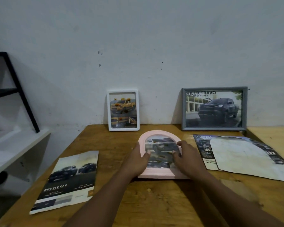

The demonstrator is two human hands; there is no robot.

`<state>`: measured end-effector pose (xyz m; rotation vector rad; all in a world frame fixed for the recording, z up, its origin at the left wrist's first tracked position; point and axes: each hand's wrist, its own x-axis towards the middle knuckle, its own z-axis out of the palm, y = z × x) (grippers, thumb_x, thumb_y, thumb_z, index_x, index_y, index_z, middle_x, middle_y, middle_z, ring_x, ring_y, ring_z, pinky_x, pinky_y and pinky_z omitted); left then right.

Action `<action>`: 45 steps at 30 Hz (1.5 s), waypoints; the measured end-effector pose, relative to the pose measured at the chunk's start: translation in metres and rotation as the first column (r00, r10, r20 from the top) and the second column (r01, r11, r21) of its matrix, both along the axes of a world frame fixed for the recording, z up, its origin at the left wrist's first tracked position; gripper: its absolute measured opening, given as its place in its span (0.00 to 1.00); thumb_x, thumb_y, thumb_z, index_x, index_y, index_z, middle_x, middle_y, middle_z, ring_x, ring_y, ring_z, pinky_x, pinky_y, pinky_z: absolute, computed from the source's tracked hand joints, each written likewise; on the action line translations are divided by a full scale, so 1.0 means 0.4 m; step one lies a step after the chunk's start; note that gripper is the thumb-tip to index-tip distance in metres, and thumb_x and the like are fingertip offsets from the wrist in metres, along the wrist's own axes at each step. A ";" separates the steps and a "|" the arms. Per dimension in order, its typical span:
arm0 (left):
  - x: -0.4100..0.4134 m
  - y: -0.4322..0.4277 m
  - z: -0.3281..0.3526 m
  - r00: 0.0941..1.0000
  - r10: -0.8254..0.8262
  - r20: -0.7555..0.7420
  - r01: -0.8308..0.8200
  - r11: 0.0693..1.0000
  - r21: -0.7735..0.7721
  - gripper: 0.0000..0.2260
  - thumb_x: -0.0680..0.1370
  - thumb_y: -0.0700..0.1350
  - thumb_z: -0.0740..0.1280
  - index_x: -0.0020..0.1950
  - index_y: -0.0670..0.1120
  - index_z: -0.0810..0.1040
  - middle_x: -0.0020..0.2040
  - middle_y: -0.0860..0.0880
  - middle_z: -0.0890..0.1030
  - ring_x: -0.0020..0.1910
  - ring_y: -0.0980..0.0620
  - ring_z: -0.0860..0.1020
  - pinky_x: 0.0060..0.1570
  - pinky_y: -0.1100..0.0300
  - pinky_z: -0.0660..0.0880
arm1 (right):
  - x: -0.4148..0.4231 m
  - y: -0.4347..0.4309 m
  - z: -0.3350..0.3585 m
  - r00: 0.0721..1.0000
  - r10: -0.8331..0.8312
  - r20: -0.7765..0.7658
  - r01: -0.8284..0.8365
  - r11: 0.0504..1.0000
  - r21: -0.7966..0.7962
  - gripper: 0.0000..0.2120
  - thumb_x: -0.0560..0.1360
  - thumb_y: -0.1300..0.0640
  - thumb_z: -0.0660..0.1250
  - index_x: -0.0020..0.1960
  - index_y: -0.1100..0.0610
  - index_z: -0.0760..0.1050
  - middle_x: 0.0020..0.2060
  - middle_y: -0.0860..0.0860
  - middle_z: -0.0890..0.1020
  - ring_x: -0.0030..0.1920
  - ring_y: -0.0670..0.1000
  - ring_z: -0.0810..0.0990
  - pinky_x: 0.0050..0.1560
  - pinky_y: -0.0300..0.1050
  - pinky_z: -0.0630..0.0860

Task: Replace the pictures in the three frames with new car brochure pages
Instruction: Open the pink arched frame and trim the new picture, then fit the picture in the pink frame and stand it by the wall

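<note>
A pink arched frame [156, 174] lies flat on the wooden table [154, 199], face up, with a car picture in its opening. My left hand [136, 161] grips its left side and my right hand [187, 158] rests on its right side, fingertips on the picture. A white frame [123, 110] with a yellow pickup picture leans on the wall behind. A grey frame [213, 108] with a dark truck page stands at the back right. A brochure page [67, 181] lies at the left. A cut brochure page [203, 151] lies at the right under a pale sheet [246, 159].
A black metal rack [15, 89] and a white shelf unit [15, 154] stand left of the table. The wall [138, 46] runs right behind the frames. A lighter second tabletop [272, 133] adjoins at the right.
</note>
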<state>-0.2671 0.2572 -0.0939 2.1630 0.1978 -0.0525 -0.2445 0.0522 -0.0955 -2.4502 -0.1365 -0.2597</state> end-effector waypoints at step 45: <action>-0.061 -0.272 0.023 0.902 -0.392 0.181 0.316 0.885 0.342 0.26 0.85 0.49 0.58 0.82 0.60 0.55 0.81 0.50 0.62 0.77 0.46 0.64 0.74 0.45 0.66 | -0.214 -0.315 0.082 0.987 -0.037 -0.154 0.063 0.983 0.170 0.08 0.81 0.57 0.63 0.58 0.50 0.76 0.45 0.49 0.82 0.44 0.46 0.80 0.41 0.41 0.76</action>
